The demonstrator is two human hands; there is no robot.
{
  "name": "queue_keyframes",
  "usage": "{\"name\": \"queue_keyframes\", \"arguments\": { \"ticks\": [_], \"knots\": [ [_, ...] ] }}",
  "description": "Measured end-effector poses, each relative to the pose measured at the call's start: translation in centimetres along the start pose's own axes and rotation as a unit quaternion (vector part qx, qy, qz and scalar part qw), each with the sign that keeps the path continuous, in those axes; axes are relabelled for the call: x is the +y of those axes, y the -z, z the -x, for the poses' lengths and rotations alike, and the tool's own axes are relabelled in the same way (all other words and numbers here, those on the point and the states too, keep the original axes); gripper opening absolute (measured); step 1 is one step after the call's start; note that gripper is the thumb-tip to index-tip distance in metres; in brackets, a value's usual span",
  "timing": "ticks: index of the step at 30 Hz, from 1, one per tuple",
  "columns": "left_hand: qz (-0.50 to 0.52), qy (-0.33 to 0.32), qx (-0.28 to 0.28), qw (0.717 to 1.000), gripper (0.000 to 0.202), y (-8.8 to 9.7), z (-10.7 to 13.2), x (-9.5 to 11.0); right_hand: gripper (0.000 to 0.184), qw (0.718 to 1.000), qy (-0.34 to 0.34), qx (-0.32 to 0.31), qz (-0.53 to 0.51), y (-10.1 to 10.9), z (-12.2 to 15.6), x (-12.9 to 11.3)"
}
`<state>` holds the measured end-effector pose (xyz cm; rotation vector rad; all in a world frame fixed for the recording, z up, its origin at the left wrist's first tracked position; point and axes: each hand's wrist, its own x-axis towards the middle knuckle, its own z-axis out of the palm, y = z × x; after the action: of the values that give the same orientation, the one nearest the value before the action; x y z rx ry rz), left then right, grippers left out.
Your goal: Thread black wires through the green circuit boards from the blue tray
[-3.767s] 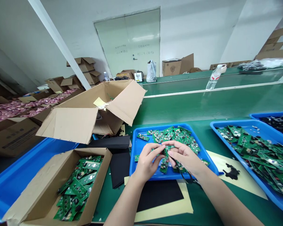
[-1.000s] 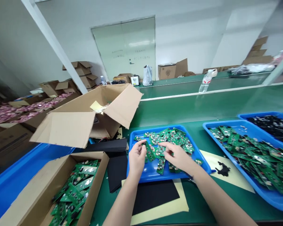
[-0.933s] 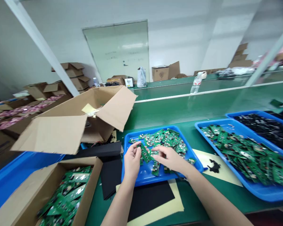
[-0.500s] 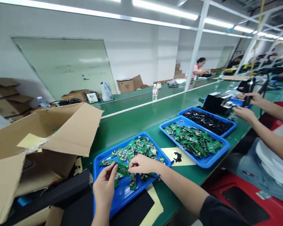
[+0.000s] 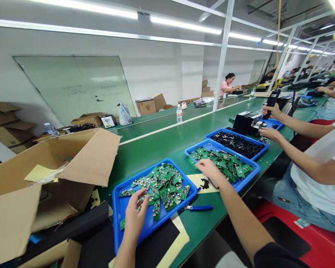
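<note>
My left hand (image 5: 135,217) hangs over the lower left of a blue plastic tray (image 5: 116,212), its fingers apart and no board visible in them. The tray holds a heap of small green circuit boards (image 5: 159,190). My right hand (image 5: 209,169) reaches the near corner of a second blue tray (image 5: 251,174), beside its green boards (image 5: 226,163). Whether those fingers pinch anything is hidden. Blue-handled side cutters (image 5: 198,208) lie on the green bench between the trays, below my right wrist.
A blue tray of black parts (image 5: 257,152) and a black machine (image 5: 244,123) stand further along the bench. A co-worker's hands (image 5: 269,133) work beside it. An open cardboard box (image 5: 72,160) sits at left, a black mat (image 5: 156,238) lies near me, and a red seat stands at right.
My view has swung right along the bench. My right hand has left the first tray for the second, and the board between my hands is gone. Side cutters now lie on the bench.
</note>
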<state>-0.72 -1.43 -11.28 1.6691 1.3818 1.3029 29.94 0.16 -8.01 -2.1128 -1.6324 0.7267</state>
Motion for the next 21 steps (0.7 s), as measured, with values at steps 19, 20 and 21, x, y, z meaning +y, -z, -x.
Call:
{"name": "queue_keyframes", "arguments": {
  "ticks": [19, 20, 21],
  "knots": [
    [-0.176, -0.112, -0.118, 0.971, 0.016, -0.8, 1.8, -1.0, 0.024, 0.983, 0.137, -0.056, 0.104, -5.2, 3.5, -4.7],
    [-0.178, -0.109, -0.119, 0.971, 0.016, -0.7, 1.9, -1.1, 0.024, 0.981, 0.150, -0.063, 0.108, -6.9, 3.8, -5.8],
    [-0.179, -0.106, -0.119, 0.971, 0.016, -0.6, 1.9, -1.1, 0.025, 0.979, 0.157, -0.067, 0.112, -8.3, 4.0, -6.6]
  ]
}}
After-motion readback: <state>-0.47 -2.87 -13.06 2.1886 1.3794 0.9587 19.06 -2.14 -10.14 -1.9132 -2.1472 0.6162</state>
